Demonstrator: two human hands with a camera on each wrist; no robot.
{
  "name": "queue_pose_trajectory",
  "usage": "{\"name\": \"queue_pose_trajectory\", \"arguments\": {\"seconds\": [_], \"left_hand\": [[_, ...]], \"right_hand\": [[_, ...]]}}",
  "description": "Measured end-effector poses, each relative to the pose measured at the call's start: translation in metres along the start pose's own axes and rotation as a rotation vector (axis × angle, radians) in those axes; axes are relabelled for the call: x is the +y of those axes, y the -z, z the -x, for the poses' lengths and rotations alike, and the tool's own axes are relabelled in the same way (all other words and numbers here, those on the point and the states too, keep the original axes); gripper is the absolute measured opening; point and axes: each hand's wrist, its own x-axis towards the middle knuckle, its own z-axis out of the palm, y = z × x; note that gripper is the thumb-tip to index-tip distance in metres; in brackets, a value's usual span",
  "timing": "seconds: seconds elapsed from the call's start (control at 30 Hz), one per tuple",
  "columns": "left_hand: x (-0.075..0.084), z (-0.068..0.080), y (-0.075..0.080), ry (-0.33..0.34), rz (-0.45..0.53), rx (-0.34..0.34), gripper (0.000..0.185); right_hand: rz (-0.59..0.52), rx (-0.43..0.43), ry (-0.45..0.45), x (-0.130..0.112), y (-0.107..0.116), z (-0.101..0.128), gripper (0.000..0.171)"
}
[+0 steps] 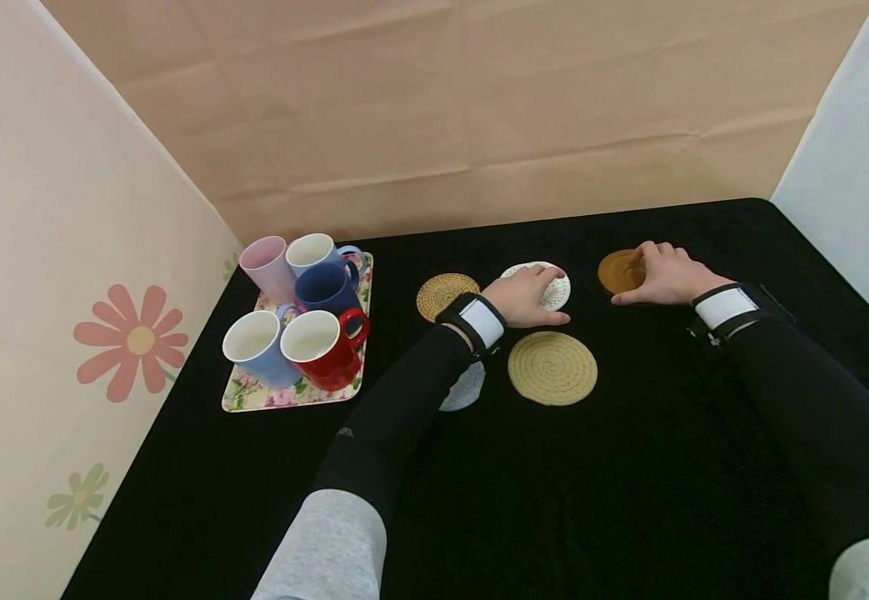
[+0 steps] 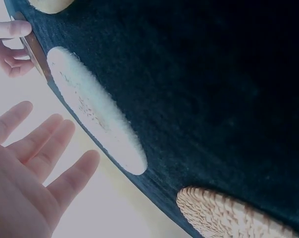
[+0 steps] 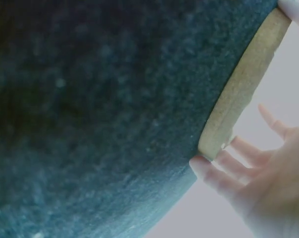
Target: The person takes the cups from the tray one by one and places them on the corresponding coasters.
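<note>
My right hand (image 1: 670,275) spans a round brown wooden coaster (image 1: 617,272) at the back right, thumb on one edge and fingertips on the opposite edge. In the right wrist view the coaster's thick side (image 3: 243,82) lies against the black cloth. My left hand (image 1: 526,297) hovers over a round white coaster (image 1: 556,293), its fingers spread and holding nothing. The left wrist view shows the white coaster (image 2: 92,111) flat on the cloth, apart from the fingers. A woven tan coaster (image 1: 445,293) lies to its left, and a larger beige coiled coaster (image 1: 552,368) lies nearer me.
A grey coaster (image 1: 466,388) is partly hidden under my left forearm. On the left, a floral tray (image 1: 254,401) bears several mugs, among them a red mug (image 1: 327,354) and a dark blue mug (image 1: 327,287). Walls stand behind and at both sides of the black table.
</note>
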Motion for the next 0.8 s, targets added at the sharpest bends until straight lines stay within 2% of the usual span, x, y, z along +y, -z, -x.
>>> {"name": "queue_pose_trajectory", "arguments": {"seconds": [0.8], "left_hand": [[-0.0019, 0.0017, 0.0004, 0.019, -0.026, 0.011, 0.077]], "right_hand": [[-0.001, -0.017, 0.028, -0.0046, 0.0002, -0.0004, 0.095]]}}
